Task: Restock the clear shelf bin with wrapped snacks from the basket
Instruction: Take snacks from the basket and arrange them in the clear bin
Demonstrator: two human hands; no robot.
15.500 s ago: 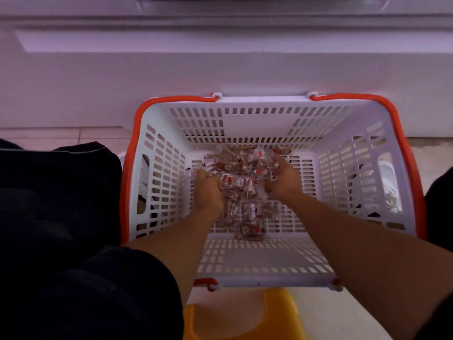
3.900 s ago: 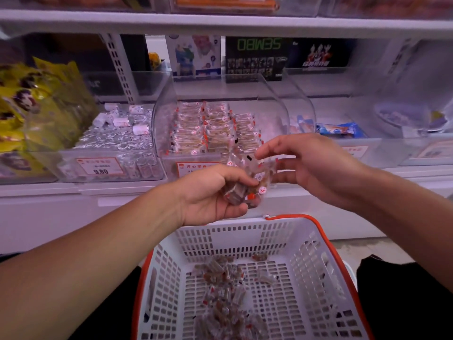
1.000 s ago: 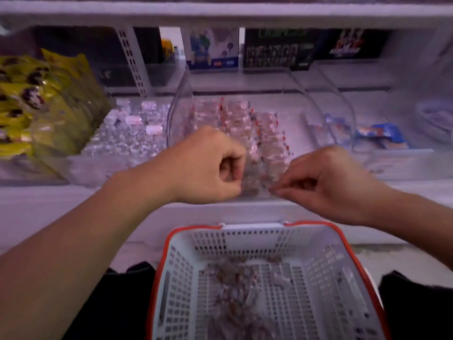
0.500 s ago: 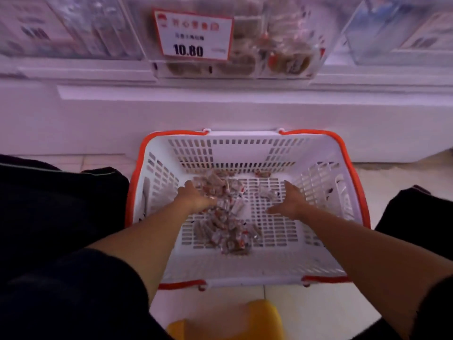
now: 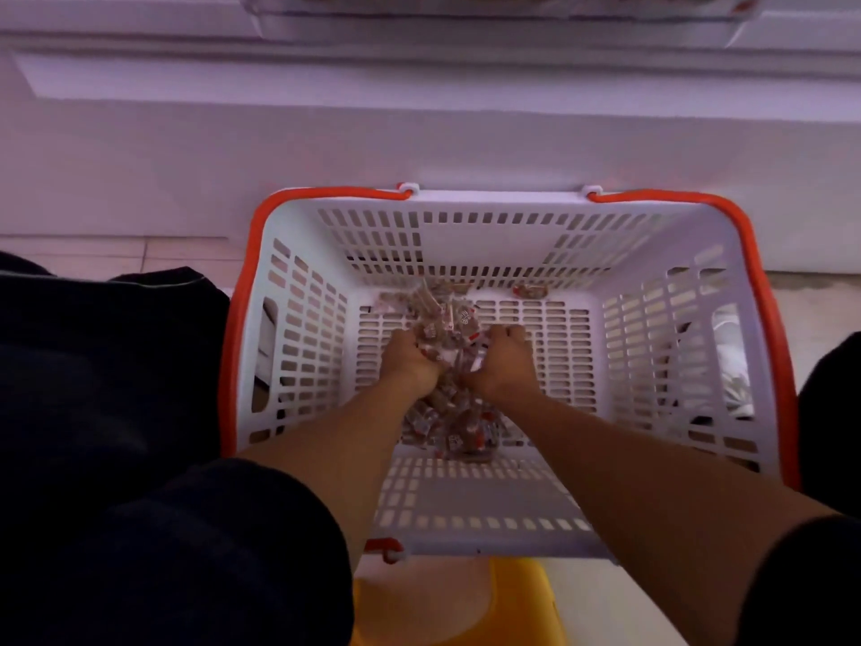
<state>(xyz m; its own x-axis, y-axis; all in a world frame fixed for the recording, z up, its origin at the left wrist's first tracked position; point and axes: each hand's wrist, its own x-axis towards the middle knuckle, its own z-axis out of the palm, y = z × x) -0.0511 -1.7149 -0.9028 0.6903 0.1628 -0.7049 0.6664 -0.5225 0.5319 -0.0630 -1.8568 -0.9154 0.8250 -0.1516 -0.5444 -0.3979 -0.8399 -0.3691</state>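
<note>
A white slotted basket (image 5: 307, 328) with an orange rim stands on the floor below me. A heap of small clear-wrapped snacks with red and white print (image 5: 449, 424) lies on its bottom. My left hand (image 5: 410, 361) and my right hand (image 5: 501, 363) are both down in the heap, side by side, fingers curled around bunches of wrapped snacks (image 5: 447, 321) pressed between them. Only the bottom edge of the clear shelf bin (image 5: 466, 0) shows at the very top of the view.
The white shelf base (image 5: 419, 132) runs across behind the basket. A yellow stool (image 5: 456, 608) sits under me at the near edge. My dark-clothed knees flank the basket on the left (image 5: 116, 389) and right (image 5: 829, 412). One stray snack (image 5: 529, 290) lies at the basket's far wall.
One second ago my hands were up at the shelf bin. They have come down into the basket and closed together on the snack heap; my view has tilted further down.
</note>
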